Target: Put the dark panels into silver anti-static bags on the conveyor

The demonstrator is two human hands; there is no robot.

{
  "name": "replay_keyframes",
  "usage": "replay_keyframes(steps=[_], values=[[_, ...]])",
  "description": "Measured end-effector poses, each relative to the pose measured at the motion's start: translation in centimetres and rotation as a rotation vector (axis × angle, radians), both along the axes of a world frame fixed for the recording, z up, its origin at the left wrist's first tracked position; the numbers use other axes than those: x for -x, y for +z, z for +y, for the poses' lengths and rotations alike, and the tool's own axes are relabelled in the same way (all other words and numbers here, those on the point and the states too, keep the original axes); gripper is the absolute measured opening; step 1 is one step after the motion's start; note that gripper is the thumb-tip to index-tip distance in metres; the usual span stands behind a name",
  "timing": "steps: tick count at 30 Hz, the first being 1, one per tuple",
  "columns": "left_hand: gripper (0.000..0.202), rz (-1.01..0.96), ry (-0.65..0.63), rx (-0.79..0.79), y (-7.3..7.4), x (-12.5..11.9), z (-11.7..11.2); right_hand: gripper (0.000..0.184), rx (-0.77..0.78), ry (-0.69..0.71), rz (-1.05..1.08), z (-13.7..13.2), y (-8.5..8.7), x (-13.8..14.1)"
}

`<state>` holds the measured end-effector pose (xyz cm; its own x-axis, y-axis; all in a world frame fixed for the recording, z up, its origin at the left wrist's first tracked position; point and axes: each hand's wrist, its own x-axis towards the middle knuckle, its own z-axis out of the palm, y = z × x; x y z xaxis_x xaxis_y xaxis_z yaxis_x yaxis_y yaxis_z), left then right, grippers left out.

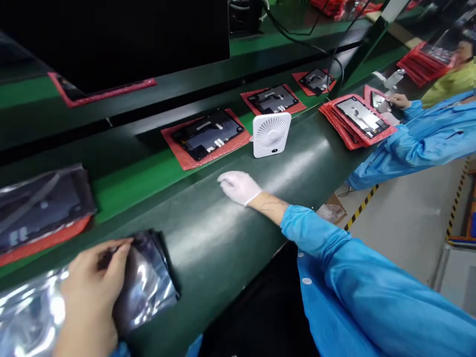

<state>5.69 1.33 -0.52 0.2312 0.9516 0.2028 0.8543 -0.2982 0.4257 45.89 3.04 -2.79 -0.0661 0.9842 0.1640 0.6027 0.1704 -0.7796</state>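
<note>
My left hand [91, 292] is bare and lies at the lower left on a stack of shiny antistatic bags [148, 282]. Its thumb and fingers are pinched on the dark edge of the top bag. My right hand [240, 187] wears a white glove and reaches forward over the dark green table [208, 238]. Its fingers are loosely stretched and hold nothing. It is a short way in front of a small white fan [271, 134] and a black panel on a red sheet [206, 135].
More panels on red sheets [273, 99] lie along the green belt [130, 181]. A bagged panel [40, 203] sits at the left. A co-worker's blue sleeve [416, 144] reaches to a stack of red sheets [359, 119]. A black screen [111, 39] stands behind.
</note>
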Motion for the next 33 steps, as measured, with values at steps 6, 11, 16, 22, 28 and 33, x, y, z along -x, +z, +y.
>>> replay_keyframes(steps=[6, 11, 16, 22, 28, 33], values=[[0.020, -0.063, 0.108, -0.029, 1.1, -2.9, -2.3, 0.038, 0.028, -0.704, -0.026, -4.5, 0.0, -14.4], [0.028, 0.067, 0.083, -0.027, 1.3, -2.3, -2.9, 0.078, 0.005, -0.678, -0.095, -3.3, -0.3, -19.9], [0.042, 0.142, 0.021, 0.026, 3.4, -3.6, -2.4, 0.067, 0.065, -0.581, -0.041, -0.7, 0.1, -21.0], [0.057, 0.213, -0.121, 0.078, 6.0, -5.3, -0.2, 0.025, 0.157, -0.550, -0.076, 2.3, 0.6, -22.0], [0.058, 0.060, -0.054, -0.005, 5.0, -6.9, -0.1, 0.018, 0.113, -0.552, -0.244, 2.9, -0.5, -22.7], [0.059, 0.020, 0.025, 0.019, 5.5, -8.3, -3.0, 0.028, 0.098, -0.574, -0.170, 2.2, -0.9, -22.1]])
